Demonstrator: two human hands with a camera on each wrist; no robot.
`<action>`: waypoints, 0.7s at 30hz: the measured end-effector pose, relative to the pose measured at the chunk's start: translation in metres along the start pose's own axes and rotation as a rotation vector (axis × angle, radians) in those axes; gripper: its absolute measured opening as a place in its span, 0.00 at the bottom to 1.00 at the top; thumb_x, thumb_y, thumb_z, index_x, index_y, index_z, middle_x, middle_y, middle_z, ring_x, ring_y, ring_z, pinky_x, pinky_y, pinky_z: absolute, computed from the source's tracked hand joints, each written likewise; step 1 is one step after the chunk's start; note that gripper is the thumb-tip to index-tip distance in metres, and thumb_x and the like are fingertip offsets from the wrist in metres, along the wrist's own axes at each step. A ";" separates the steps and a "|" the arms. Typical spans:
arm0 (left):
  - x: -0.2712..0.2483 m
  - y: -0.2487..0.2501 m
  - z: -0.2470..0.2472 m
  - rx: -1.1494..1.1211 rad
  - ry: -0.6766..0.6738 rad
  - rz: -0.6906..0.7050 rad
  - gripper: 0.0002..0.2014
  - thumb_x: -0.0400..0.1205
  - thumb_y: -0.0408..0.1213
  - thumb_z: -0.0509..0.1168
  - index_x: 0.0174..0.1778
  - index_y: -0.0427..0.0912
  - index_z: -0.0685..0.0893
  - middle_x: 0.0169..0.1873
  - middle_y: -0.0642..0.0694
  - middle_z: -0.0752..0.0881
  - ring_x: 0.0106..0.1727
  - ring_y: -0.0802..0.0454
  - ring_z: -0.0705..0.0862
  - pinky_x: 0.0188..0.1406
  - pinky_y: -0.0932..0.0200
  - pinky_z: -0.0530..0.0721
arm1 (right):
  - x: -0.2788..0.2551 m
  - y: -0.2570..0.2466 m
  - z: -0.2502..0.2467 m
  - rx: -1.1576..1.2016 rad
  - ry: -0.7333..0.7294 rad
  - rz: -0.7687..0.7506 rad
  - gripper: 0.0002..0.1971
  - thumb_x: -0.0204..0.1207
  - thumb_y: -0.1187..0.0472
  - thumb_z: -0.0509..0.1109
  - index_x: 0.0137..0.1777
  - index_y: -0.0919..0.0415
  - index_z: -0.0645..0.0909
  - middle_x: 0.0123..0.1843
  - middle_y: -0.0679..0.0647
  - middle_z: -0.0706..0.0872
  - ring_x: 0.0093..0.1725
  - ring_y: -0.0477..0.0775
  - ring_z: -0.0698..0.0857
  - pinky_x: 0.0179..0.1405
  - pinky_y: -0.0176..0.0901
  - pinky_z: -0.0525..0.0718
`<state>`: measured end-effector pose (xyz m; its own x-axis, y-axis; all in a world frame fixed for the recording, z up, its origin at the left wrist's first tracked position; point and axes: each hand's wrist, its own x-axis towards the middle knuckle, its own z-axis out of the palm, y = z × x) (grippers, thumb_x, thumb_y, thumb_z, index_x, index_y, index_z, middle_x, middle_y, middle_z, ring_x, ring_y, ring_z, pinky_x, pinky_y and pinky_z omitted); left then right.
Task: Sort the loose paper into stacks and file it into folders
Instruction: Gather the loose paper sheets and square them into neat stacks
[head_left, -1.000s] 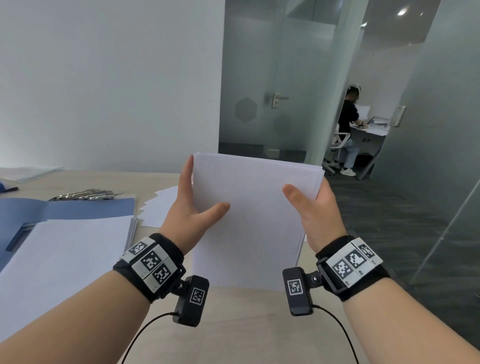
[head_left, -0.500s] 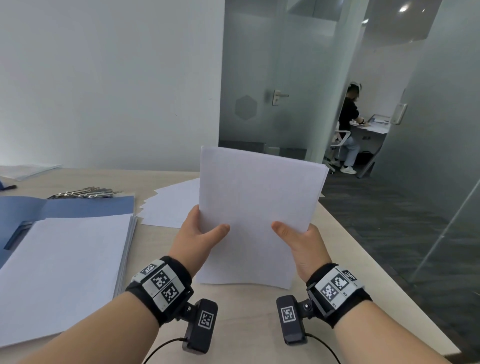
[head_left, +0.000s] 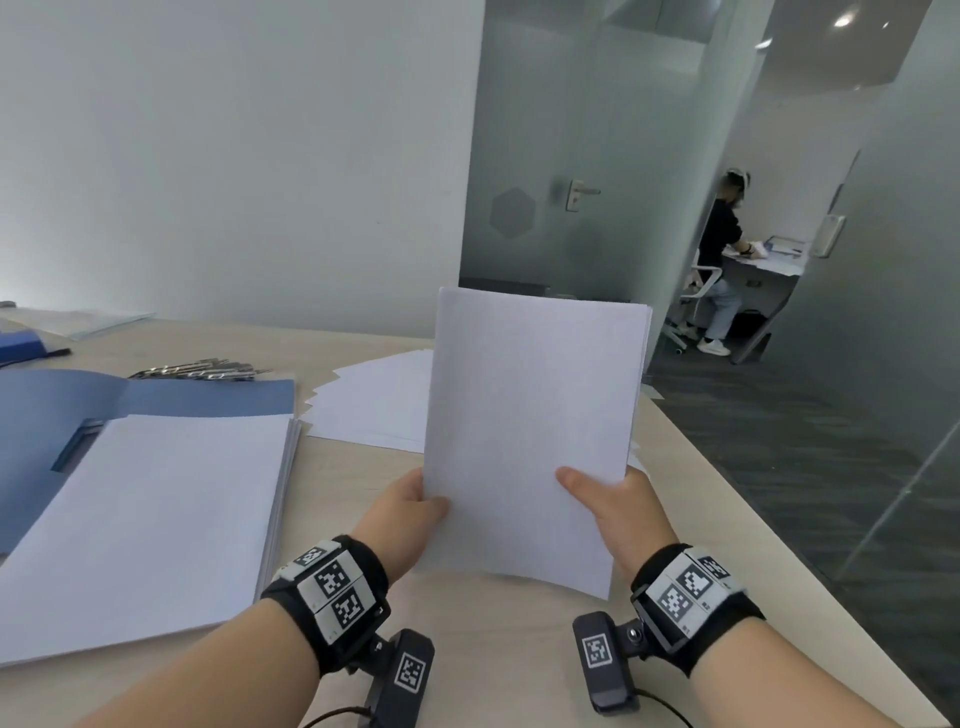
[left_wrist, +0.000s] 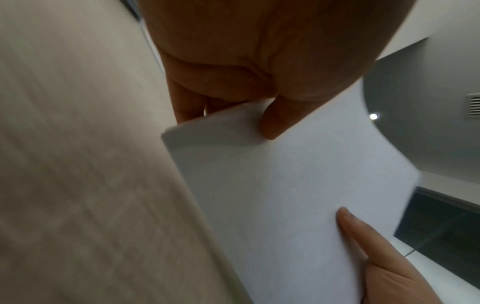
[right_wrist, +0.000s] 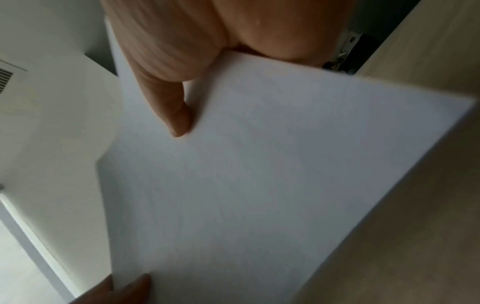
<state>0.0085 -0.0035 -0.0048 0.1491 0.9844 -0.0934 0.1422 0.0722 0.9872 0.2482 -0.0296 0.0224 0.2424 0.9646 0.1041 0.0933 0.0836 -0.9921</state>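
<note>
Head view: sheaf of paper (head_left: 535, 426) held upright above table (head_left: 519, 665), long axis vertical, pinched near bottom corners by left hand (head_left: 405, 514) and right hand (head_left: 618, 514). Open blue folder (head_left: 208, 397) with filed stack (head_left: 150, 525) lies left, nearer left hand. Fingers behind sheets probably curled; hidden.

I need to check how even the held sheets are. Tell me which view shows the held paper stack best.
The head view: the whole held paper stack stands upright, pinched near its bottom by the left hand and right hand. The left wrist view shows only its lower face and a corner; the right wrist view, a blurred face.
</note>
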 end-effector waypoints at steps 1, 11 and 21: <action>-0.002 0.003 -0.006 0.001 0.010 0.008 0.15 0.77 0.35 0.62 0.55 0.50 0.87 0.48 0.52 0.94 0.53 0.48 0.92 0.57 0.48 0.89 | 0.002 -0.004 0.005 -0.008 -0.008 0.002 0.04 0.78 0.64 0.77 0.51 0.58 0.91 0.48 0.51 0.95 0.50 0.53 0.93 0.58 0.55 0.89; -0.050 0.005 -0.146 -0.006 0.333 -0.059 0.15 0.83 0.23 0.62 0.60 0.44 0.82 0.52 0.39 0.91 0.51 0.35 0.90 0.48 0.45 0.89 | -0.003 -0.016 0.134 0.042 -0.280 0.133 0.09 0.76 0.68 0.60 0.52 0.59 0.80 0.41 0.56 0.84 0.38 0.57 0.81 0.33 0.43 0.76; -0.099 -0.024 -0.267 0.137 0.557 -0.276 0.21 0.79 0.23 0.56 0.63 0.46 0.82 0.54 0.38 0.88 0.56 0.33 0.86 0.61 0.34 0.86 | -0.023 -0.003 0.275 -0.089 -0.472 0.141 0.14 0.78 0.69 0.67 0.57 0.53 0.86 0.47 0.56 0.94 0.34 0.54 0.86 0.27 0.38 0.76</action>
<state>-0.2710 -0.0603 0.0150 -0.4366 0.8712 -0.2243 0.2319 0.3499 0.9076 -0.0228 0.0164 0.0034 -0.2028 0.9747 -0.0937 0.1777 -0.0575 -0.9824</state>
